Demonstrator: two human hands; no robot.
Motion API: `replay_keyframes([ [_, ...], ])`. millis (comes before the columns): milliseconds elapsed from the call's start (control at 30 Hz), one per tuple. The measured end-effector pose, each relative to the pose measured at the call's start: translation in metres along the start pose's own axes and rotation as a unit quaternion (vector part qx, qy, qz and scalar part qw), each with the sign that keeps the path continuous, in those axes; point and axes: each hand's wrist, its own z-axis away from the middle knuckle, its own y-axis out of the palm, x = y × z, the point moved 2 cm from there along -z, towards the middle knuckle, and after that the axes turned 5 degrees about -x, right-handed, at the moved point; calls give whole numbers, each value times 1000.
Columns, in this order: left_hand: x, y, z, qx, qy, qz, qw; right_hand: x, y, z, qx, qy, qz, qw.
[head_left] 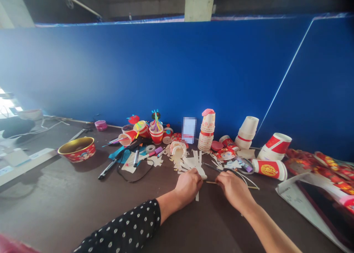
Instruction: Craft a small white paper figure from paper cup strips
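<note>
At the far left of the frame, a long white object (pixel 30 164) lies on the dark table (pixel 55 208). To its right stands a red bowl (pixel 80 156) with golden inside, and behind it, near the blue wall (pixel 138 69), a small pink tub (pixel 101 126). Left of the centre, a black marker (pixel 108 169) lies slanting, and above it decorated paper cups (pixel 156 136) are grouped together; a roll of tape (pixel 150 149) is just below them.

In the lower middle, the left hand (pixel 189 185) has its fingers closed on a white paper piece (pixel 195 161), which is cut into strips that spread upward like a fan. Behind it rises a tall stack of cups (pixel 207 133). Right of the centre, the right hand (pixel 233 189) has its fingers bent narrowly over a thin stick (pixel 253 187), which shows on both sides of the hand; I cannot tell if they grip it or only touch it. Farther right, a red and white cup (pixel 268 169) lies on its side, and in the lower right corner is a dark flat panel (pixel 326 205).
</note>
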Motion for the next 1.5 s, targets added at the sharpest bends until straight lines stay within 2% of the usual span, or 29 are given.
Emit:
replay_keyframes([
  [100, 0, 0, 0, 3, -4, 2, 1000, -1, 1, -1, -1, 13, -29, 999],
  [267, -2, -3, 0, 18, -16, -1, 1000, 13, 8, -7, -79, -21, -106, 991],
  [500, 3, 2, 0, 14, -27, -2, 1000, 32, 16, -15, -46, -71, -105, 991],
  [833, 1, -6, 4, 16, -25, 36, 999, 28, 19, -17, -31, -86, -92, 992],
  [1233, 2, -4, 4, -20, -15, 61, 998, 24, 16, -16, -34, -88, -88, 992],
  [1500, 3, -4, 3, -14, -21, 68, 997, 24, 16, -15, -25, -78, -88, 993],
])
